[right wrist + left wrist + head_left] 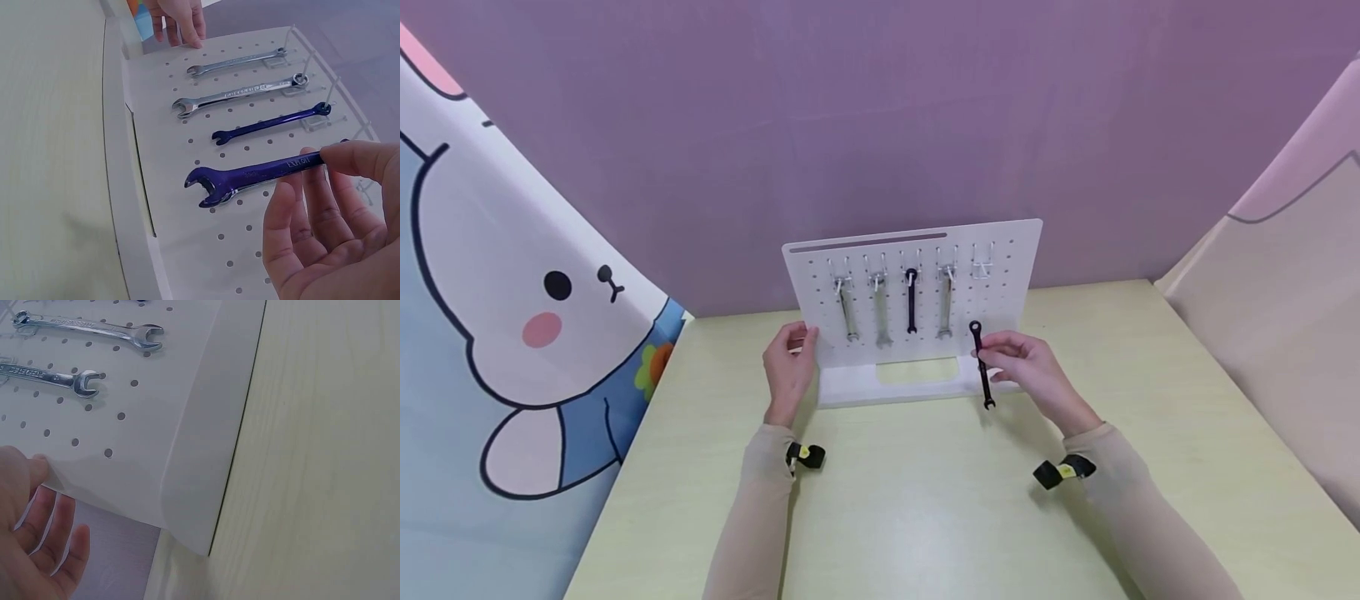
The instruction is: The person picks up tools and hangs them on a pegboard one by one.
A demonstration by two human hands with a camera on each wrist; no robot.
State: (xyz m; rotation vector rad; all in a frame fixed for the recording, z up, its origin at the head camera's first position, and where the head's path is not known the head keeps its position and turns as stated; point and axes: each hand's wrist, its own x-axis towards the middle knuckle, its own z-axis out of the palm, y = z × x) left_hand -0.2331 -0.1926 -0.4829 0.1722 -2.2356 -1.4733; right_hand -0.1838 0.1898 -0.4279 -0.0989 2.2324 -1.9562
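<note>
A white pegboard stands upright on its base, with wrenches hanging from its hooks. My right hand pinches a dark combination wrench between thumb and fingers, in front of the board's lower right part. In the right wrist view this wrench looks purple-blue, its open end pointing away from the hand. At the board's left edge, my left hand grips the rim; the left wrist view shows the thumb on the front face. Three silver wrenches, one of them near the left, and one dark wrench hang in a row.
A wire hook sits at the row's right end. The board's base rests on a pale wooden table. Behind rises a purple cloth backdrop, with a cartoon-printed cloth on the left. Each wrist wears a black strap device.
</note>
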